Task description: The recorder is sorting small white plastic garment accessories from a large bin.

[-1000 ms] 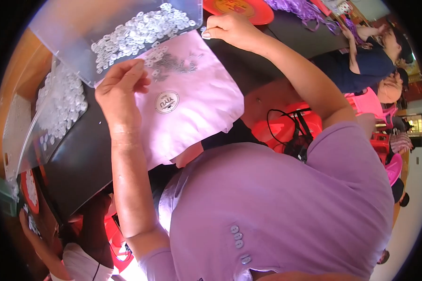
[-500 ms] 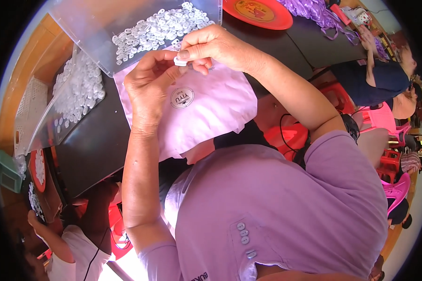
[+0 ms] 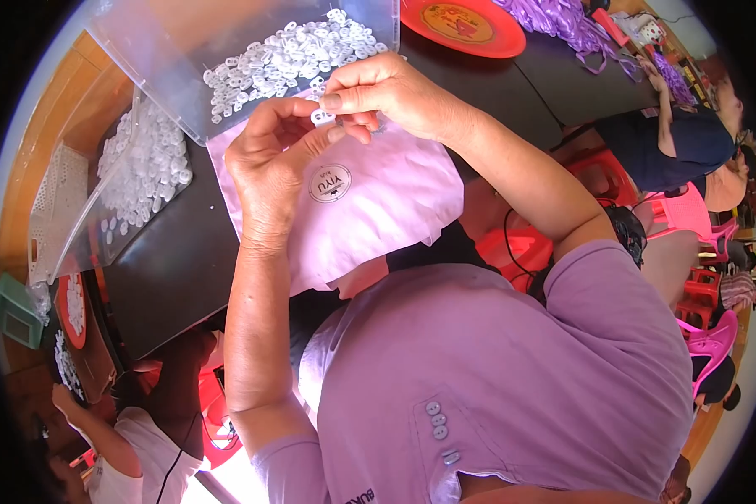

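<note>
Plainly between fingers (image 3: 311, 144), white piece (image 3: 321, 118).

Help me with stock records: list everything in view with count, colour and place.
held piece: one, white, between fingertips
cloth: one, pink, beneath the hands
open bin: one, clear, top
small pieces: many, white, in the bin
second pile: many, white, left
basket: one, green, far left
oval dish: one, red, left
plate: one, red, top
ribbons: many, purple, upper right
table: count unclear, black, beside cloth
seats: several, pink and red, mostly right
other people: several, navy and white clothes, both sides
shirt: one, purple, lower centre
left hand: one, bare, pinching piece
right hand: one, bare, at piece
</note>
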`<state>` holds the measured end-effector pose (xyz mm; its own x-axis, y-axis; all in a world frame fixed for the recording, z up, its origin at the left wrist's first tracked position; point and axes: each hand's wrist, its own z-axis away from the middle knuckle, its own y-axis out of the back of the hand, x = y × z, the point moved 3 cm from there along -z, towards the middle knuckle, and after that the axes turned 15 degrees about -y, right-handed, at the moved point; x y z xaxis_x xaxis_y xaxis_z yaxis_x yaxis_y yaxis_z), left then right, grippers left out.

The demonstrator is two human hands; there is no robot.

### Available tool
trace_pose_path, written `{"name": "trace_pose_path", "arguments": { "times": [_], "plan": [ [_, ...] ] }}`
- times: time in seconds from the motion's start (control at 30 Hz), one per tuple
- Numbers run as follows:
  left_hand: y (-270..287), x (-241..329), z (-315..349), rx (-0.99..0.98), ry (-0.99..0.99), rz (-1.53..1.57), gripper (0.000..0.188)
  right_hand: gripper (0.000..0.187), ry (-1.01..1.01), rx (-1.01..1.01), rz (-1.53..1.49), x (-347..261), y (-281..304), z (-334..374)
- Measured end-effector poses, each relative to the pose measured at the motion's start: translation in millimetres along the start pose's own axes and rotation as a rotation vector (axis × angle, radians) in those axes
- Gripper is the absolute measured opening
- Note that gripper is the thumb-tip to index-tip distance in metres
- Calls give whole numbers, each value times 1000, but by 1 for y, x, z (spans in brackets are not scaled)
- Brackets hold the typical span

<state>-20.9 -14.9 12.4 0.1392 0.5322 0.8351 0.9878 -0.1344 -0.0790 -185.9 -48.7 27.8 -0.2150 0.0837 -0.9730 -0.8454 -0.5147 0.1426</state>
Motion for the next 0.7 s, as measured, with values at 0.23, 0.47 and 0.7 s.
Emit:
{"name": "trace_pose_path", "arguments": {
  "times": [0.23,0.47,0.7],
  "plan": [
    [4,9,1,16,-99,-62,24,22,15,3,-1,-5,-10,-2],
    [40,74,-12,533,-387,-231,18,23,13,196,27,12,9,-11],
    [177,135,-79,465,-298,-1188,34,25,59,99,-18,12,-7,-12]
  ]
}}
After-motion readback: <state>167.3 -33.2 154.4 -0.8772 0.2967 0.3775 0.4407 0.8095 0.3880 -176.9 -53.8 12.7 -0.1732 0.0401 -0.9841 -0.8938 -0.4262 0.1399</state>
